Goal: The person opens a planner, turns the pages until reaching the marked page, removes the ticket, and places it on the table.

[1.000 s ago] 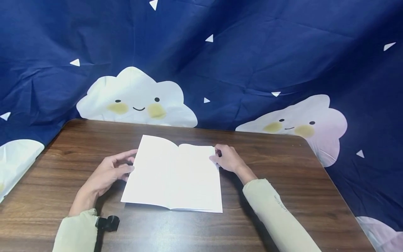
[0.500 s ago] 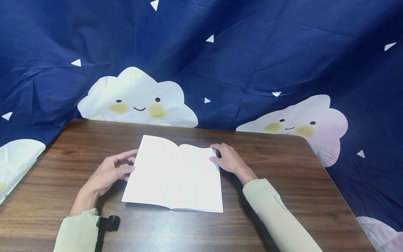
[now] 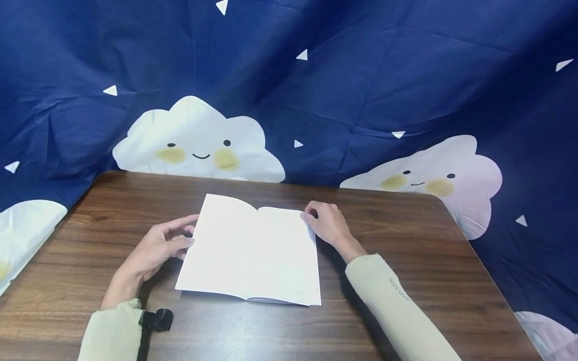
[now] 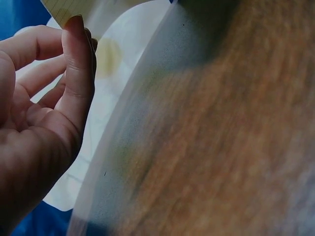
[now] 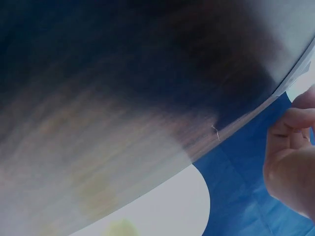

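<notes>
An open notebook (image 3: 248,250) with white pages lies on the brown wooden table, its spine running away from me. My left hand (image 3: 155,248) grips its left edge, thumb on the page and fingers reaching behind. From the left wrist, that hand (image 4: 47,93) shows with the thumb at a corner of faintly ruled paper (image 4: 83,12). Near the upper right corner, my right hand (image 3: 328,221) pinches the page edge between thumb and curled index finger. At the bottom right, the top sheet sits slightly apart from those under it. The right wrist view catches this hand (image 5: 293,157) at its edge.
The wooden table (image 3: 406,260) has a rounded far edge. Behind it hangs a dark blue cloth (image 3: 316,90) printed with white clouds and triangles. A black strapped device (image 3: 157,319) sits at the left cuff.
My right fingers stretched over the corner, then drew back into a pinch, and the hand moved slightly up. The top right sheet has separated a little at its bottom corner. My left hand stays put.
</notes>
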The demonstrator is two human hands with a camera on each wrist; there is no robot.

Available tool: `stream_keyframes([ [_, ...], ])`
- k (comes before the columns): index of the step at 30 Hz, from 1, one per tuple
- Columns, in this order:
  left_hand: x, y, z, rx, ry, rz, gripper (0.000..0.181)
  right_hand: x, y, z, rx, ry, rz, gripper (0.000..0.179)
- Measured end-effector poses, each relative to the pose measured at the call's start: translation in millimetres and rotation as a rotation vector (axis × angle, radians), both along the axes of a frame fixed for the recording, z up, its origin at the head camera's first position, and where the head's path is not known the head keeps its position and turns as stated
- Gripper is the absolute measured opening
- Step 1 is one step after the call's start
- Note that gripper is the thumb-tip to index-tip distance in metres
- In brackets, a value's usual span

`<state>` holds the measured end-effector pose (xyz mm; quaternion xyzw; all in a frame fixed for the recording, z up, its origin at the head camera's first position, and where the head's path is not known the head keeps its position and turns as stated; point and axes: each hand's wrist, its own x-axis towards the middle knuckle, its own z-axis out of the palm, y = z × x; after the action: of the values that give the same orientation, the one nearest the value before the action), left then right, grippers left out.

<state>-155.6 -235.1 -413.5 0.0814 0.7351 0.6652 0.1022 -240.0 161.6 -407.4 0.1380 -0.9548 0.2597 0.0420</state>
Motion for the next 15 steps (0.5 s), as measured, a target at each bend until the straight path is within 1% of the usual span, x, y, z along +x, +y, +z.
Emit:
stream_keyframes([
  [5,-0.9,-0.7,-1.1,0.0,0.002,0.002,0.061,-0.6,-0.9,1.1,0.018,0.062,-0.032,0.016],
  [9,-1.6,-0.9,-0.9,-0.007,0.001,0.006,0.061,0.2,-2.8,3.6,-0.008,0.09,-0.067,0.017],
  [12,-1.1,-0.2,-0.3,-0.006,0.001,0.007,0.06,0.9,-4.0,6.1,-0.056,0.071,-0.069,0.017],
  [15,-0.3,-0.4,-0.4,-0.008,-0.001,0.012,0.06,0.7,-4.1,7.7,-0.123,0.032,-0.047,0.015],
])
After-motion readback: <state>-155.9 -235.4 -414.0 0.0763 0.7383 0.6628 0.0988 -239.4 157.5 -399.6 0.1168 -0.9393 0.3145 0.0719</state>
